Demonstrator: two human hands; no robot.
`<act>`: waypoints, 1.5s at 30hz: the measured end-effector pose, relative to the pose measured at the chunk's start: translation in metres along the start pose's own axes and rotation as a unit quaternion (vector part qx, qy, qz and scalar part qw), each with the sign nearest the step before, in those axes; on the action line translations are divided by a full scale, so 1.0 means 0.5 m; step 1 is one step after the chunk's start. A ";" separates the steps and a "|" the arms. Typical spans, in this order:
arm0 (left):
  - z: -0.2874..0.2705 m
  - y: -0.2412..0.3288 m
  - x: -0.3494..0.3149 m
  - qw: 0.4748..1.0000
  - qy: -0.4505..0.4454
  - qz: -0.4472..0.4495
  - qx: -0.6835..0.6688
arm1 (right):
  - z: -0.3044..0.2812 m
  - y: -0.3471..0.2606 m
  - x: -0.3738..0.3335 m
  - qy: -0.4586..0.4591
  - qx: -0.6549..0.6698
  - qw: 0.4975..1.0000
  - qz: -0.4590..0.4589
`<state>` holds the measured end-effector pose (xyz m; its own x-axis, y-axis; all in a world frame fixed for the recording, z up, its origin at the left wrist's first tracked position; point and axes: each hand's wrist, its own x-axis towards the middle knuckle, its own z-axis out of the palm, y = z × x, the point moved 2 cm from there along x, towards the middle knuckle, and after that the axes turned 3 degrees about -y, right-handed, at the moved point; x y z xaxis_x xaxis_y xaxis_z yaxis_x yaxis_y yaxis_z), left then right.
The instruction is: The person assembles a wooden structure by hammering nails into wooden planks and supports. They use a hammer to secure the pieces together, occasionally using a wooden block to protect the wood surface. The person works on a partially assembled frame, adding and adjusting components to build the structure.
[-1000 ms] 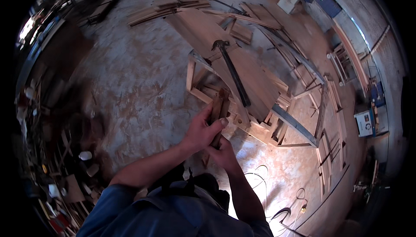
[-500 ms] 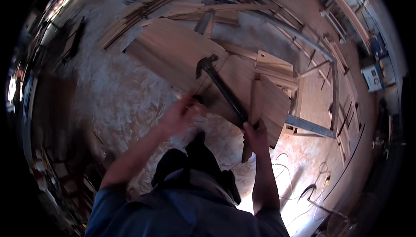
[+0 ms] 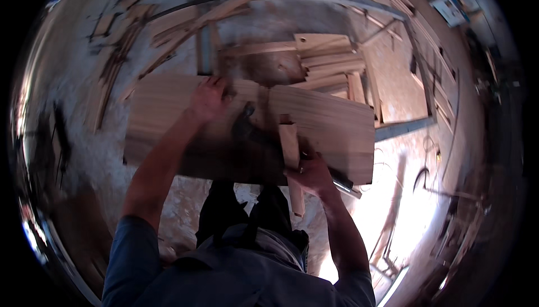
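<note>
A wide wooden panel [image 3: 154,116] lies in front of my legs, with a second wooden panel [image 3: 337,122] butting against it on the right. At the left panel's far edge, my left hand [image 3: 209,99] has its fingers curled over the rim. My right hand [image 3: 311,175] is closed around a narrow wooden strip [image 3: 289,141], which points away from me and overhangs the near edge. A claw hammer [image 3: 245,124] lies across the panels, its dark handle passing under the strip and my right hand. Whether the right fingers also grip the handle is hidden.
Beyond the panels stand a metal frame [image 3: 404,130] and a stack of short boards [image 3: 331,63]. A long plank [image 3: 224,9] slants behind them. Loose boards [image 3: 115,65] lie on the floor at far left. Bright light falls on the floor at right, near a cable.
The panels have turned from slanted to nearly level across my view. My left hand has moved up to the far edge. The hammer has lowered onto the panels, and my right hand has shifted left.
</note>
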<state>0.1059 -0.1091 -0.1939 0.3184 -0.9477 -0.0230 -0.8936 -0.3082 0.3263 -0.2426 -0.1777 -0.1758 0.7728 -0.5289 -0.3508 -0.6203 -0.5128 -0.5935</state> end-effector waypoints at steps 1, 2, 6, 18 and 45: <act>0.017 -0.010 0.025 1.000 -0.012 0.026 0.012 | 0.001 -0.011 -0.003 0.001 -0.048 0.999 0.000; 0.038 -0.023 0.054 0.998 -0.023 0.059 0.021 | 0.027 0.010 -0.002 0.007 -0.059 0.998 -0.009; 0.067 -0.042 0.144 0.971 -0.234 0.045 -0.038 | 0.031 -0.024 0.011 -0.015 -0.126 0.991 0.031; 0.149 -0.102 0.263 0.881 -0.459 0.065 -0.095 | 0.027 -0.120 -0.062 -0.030 0.043 0.993 0.102; -0.206 -0.041 0.166 0.940 -0.247 0.027 -0.233 | 0.360 -0.129 -0.507 0.635 0.517 0.480 0.313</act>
<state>0.1834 -0.1728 -0.1050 -0.0116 -0.9194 -0.3931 -0.6327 -0.2977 0.7149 -0.3746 0.1113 -0.1791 -0.6358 -0.6827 -0.3600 0.2287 0.2788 -0.9327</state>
